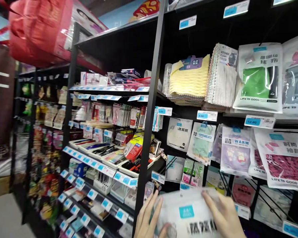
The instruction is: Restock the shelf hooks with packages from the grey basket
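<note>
A white packet of steamer paper point(186, 223) with a blue label fills the bottom middle, its lower part cut off by the frame edge. My left hand point(149, 216) is closed on its left side, fingers along the edge. At the packet's right side, my right hand point(223, 213) grips it, thumb or finger over the top corner, slightly blurred. Behind it a similar steamer paper packet point(179, 134) hangs on the rack, beside a pack of disposable latex gloves point(201, 142). Just above my hands hangs a green and pink "Magic" packet point(192, 173).
Bare metal hooks point(265, 201) jut out at the lower right. A black shelf post point(150, 115) stands left of the hanging goods. Yellow cloths point(188, 77) and a green cloth pack point(255, 82) hang higher up. Pens point(101, 148) fill trays on the left shelf; a red bag point(39, 33) sits above.
</note>
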Available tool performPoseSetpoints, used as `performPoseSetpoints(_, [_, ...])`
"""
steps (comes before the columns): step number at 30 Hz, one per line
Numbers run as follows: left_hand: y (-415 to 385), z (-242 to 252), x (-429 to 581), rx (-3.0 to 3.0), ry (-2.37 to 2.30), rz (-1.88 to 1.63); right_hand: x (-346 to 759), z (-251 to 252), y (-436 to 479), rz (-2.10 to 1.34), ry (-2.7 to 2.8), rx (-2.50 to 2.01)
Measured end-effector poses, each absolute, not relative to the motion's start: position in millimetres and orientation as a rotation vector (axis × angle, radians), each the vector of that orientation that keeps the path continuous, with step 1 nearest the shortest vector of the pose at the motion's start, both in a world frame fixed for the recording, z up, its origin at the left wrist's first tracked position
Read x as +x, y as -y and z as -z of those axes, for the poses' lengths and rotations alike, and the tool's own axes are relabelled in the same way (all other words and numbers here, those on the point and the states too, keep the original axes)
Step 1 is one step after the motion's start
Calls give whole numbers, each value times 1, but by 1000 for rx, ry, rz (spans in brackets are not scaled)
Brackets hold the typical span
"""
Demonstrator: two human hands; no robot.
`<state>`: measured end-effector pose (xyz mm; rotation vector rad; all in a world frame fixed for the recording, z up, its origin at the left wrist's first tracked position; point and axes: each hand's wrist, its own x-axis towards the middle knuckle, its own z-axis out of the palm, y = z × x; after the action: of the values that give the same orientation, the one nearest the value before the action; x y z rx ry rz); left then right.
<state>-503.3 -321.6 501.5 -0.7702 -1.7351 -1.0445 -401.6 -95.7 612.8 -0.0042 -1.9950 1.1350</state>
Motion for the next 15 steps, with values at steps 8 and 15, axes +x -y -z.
performPoseSetpoints(8, [321, -511, -545, -866, 1788, 1416, -522, -780, 126, -1235, 1830, 141])
performPoseSetpoints(15, [311, -515, -568, -996, 1538, 2070, -608, -834, 145, -1414, 1721, 253])
